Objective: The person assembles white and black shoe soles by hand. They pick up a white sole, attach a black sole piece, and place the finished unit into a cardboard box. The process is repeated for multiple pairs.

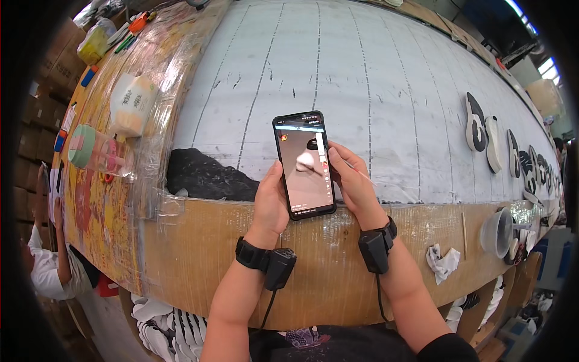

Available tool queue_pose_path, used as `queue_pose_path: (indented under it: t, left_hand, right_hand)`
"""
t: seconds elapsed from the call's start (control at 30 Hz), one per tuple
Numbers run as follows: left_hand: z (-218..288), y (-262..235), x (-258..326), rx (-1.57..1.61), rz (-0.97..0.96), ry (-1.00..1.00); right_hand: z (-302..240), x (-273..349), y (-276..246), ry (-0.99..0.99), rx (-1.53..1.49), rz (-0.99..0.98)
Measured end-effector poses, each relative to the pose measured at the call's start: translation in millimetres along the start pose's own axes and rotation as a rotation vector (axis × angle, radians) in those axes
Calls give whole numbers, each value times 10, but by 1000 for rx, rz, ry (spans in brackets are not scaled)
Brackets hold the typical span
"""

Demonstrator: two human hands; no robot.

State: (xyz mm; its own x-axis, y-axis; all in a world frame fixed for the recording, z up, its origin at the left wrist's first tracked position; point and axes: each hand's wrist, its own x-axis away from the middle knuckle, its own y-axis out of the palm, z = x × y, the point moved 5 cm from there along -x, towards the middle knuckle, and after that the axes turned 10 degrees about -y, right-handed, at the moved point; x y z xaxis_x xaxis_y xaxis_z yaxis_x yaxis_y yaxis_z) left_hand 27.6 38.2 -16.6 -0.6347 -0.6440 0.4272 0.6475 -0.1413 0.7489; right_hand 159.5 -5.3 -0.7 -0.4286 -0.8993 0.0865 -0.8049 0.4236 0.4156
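A black smartphone (304,175) with a lit screen is held upright between both my hands, over the front edge of the pale work surface. My left hand (271,202) is closed along its left side, the thumb against the edge. My right hand (354,181) grips the right side, thumb near the screen and fingers bent behind. A thin pale stick-like thing shows by the right fingers; I cannot make out what it is. Each wrist wears a black strap with a small box and cable. Left of the phone a black patch (208,175) covers the surface's corner.
Shoe soles (493,145) lie in a row at the right. A clear plastic tub (496,232), a crumpled tissue (443,263) and a thin stick (464,235) are near the right front. At left stand a green-lidded bottle (96,151) and a package (134,104). Another person (51,265) sits far left.
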Motion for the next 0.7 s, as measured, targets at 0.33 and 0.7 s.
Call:
queue_pose_path:
  t: [0.33, 0.7]
  left_hand:
    - [-82, 120, 8, 5, -11, -25]
    - [-78, 159, 33, -25, 6, 11]
  right_hand:
    - [-81, 27, -83, 8, 10, 17]
    - [-91, 36, -115, 9, 1, 7]
